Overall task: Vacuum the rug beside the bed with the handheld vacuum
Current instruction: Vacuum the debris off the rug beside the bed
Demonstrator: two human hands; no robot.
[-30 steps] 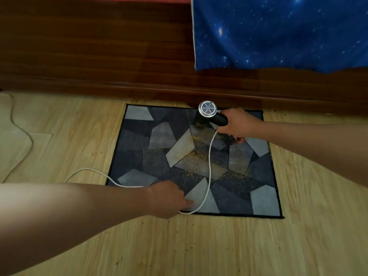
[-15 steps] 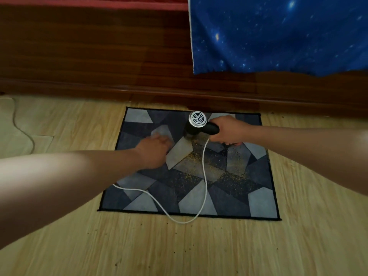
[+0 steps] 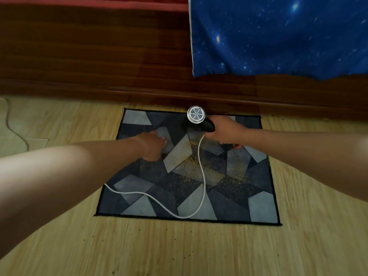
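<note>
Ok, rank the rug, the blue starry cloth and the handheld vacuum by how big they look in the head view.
1. rug and blue starry cloth: they cover similar areas, and the cloth runs off the frame, so I won't rank them.
2. handheld vacuum: far smaller, gripped by the right hand.

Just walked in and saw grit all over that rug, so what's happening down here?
A person is vacuuming the patterned rug beside the bed. Their right hand grips the black handheld vacuum at the rug's far edge, while the left hand rests on the rug's left part. A band of yellowish crumbs lies across the middle, and the white cord loops over the rug toward the near edge.
</note>
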